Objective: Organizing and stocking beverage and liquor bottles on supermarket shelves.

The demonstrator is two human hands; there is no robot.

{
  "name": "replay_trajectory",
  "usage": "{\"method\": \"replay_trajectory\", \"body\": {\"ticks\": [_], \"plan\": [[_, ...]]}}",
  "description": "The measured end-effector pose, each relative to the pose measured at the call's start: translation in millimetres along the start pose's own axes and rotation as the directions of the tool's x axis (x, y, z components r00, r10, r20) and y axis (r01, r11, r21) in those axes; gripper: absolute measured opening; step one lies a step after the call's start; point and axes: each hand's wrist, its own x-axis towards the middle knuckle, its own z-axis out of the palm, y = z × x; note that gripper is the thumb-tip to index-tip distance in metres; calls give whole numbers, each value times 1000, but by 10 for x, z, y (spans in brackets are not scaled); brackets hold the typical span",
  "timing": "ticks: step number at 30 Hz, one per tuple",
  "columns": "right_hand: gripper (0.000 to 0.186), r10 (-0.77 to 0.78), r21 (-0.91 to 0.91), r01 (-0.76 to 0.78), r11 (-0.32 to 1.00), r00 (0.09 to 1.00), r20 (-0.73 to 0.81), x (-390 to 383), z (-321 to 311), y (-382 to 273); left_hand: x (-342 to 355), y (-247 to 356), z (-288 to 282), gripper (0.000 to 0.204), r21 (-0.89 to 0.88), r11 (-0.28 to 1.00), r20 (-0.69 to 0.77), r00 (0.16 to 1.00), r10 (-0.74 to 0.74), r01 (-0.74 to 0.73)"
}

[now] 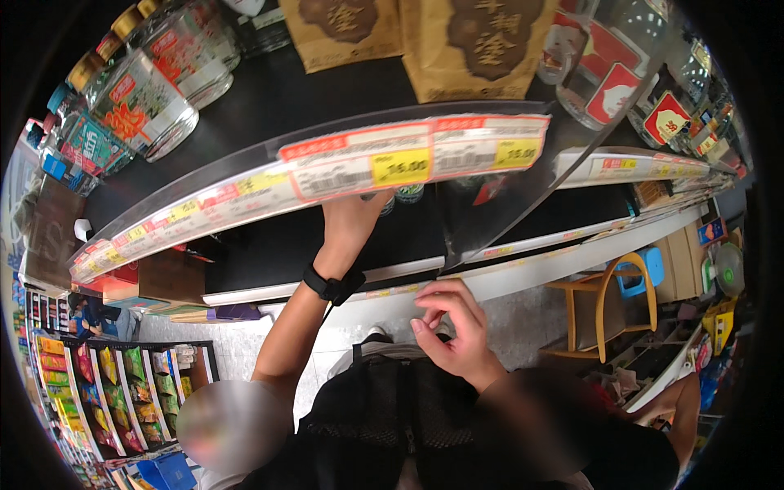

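Note:
My left hand (353, 224), with a black band (331, 286) on its wrist, reaches in below the upper shelf's price strip (408, 159). That strip hides its fingers, so their grip is unseen. Right beside it, the round top of a glass bottle or jar (410, 193) shows on the lower black shelf (278, 253). Lower down, in front of the shelves, my right hand (456, 331) hangs in the air. Its fingers are loosely bent and apart, with nothing in them.
Clear glass bottles (143, 114) and brown paper packages (482, 49) stand on the upper shelf. A transparent divider (523, 204) rises at the right. Behind are a wooden chair (608, 306), a blue stool (643, 273) and a snack rack (122, 392). Another person's arm (682, 416) shows at lower right.

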Motion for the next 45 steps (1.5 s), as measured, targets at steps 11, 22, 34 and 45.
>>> {"method": "replay_trajectory", "body": {"ticks": [11,22,34,45], "plan": [[22,56,56,-63,996,990,130,71,-256,303,-80,-115,314,28,180,973,18,989,146,-147],[37,348,-233,-261,937,639,686,-158,-98,1227,-95,145,33,30,16,995,196,976,98,-103],[22,266,-691,-35,722,936,230,-161,431,1933,-1646,273,-400,9,-2,1000,328,944,19,-19],[24,149,-710,-135,691,988,-44,-130,612,2108,-1819,45,-335,12,-32,981,439,885,-157,190]]}}
